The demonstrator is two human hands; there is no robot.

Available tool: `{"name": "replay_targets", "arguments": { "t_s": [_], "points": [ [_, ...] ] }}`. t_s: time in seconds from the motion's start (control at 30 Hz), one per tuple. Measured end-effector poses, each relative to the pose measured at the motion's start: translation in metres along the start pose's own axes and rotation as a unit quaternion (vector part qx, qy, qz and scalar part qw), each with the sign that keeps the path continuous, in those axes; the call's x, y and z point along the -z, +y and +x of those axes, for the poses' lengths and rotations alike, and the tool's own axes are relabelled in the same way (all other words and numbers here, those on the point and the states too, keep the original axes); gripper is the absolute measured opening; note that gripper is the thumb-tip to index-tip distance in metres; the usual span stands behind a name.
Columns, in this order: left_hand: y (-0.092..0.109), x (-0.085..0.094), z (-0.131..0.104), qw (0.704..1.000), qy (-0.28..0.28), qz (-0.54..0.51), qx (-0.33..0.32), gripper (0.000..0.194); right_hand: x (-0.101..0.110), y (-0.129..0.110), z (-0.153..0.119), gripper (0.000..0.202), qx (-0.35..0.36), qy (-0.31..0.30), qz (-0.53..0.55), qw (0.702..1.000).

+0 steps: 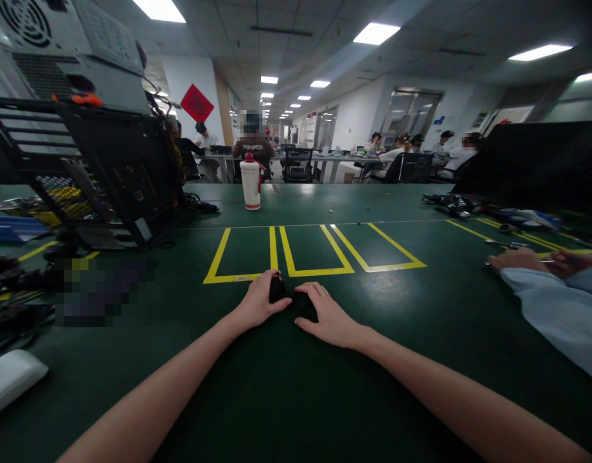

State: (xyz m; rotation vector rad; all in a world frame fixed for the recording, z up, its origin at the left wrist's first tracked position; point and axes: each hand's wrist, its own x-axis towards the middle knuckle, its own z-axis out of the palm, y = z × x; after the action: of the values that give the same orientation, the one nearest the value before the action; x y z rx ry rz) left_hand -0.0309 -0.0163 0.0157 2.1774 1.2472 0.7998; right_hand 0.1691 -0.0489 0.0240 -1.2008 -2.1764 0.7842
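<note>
My left hand (pixel 260 301) is closed around a small black object (pixel 277 289), whose exact kind I cannot make out. Its thumb reaches across the near side, pointing right. Close by on the right, my right hand (pixel 330 316) rests low over the green table (pixel 257 399), fingers and thumb apart in a curve. A dark patch (pixel 305 303) shows between them; whether it is an object or shadow is unclear. Both hands are just in front of yellow tape outlines (pixel 319 272) on the tabletop.
A white bottle with a red lid (pixel 250 185) stands beyond the tape. To the left are an open black computer case (pixel 117 173), cables and a white object (pixel 13 379). At right, a co-worker's hands (pixel 522 259) hold a metal tool near a black monitor (pixel 541 164).
</note>
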Motion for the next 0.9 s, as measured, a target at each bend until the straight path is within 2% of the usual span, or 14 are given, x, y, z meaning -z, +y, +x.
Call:
{"name": "replay_targets", "arguments": {
  "t_s": [0.1, 0.2, 0.37, 0.5, 0.63, 0.73, 0.8, 0.9],
  "points": [
    [-0.001, -0.002, 0.003, 1.000, 0.004, -0.001, -0.008, 0.054, -0.002, 0.005, -0.002, 0.041, 0.003, 0.033, -0.001, 0.999],
    [0.003, -0.003, 0.002, 1.000, 0.009, -0.002, 0.001, 0.054, -0.002, 0.005, -0.001, 0.039, 0.007, 0.044, -0.015, 0.999],
    [0.017, -0.002, -0.021, 1.000, -0.003, -0.012, -0.002, 0.052, -0.006, -0.010, -0.016, 0.042, 0.007, 0.033, -0.016, 0.999],
    [0.031, 0.003, -0.061, 0.999, -0.043, -0.030, -0.004, 0.058, -0.012, -0.038, -0.045, 0.042, 0.026, -0.001, -0.017, 1.000],
    [0.043, 0.011, -0.111, 0.998, -0.070, -0.008, 0.004, 0.061, -0.027, -0.069, -0.074, 0.044, 0.056, -0.058, -0.068, 0.994],
    [0.044, 0.014, -0.150, 0.996, -0.074, 0.038, -0.019, 0.068, -0.056, -0.077, -0.086, 0.048, 0.132, -0.095, -0.122, 0.979],
    [0.039, 0.015, -0.175, 0.994, -0.066, 0.080, -0.026, 0.074, -0.082, -0.076, -0.087, 0.051, 0.208, -0.089, -0.161, 0.961],
    [0.028, 0.022, -0.208, 0.988, -0.061, 0.142, -0.001, 0.061, -0.116, -0.077, -0.083, 0.028, 0.260, -0.083, -0.218, 0.937]
  ]
}}
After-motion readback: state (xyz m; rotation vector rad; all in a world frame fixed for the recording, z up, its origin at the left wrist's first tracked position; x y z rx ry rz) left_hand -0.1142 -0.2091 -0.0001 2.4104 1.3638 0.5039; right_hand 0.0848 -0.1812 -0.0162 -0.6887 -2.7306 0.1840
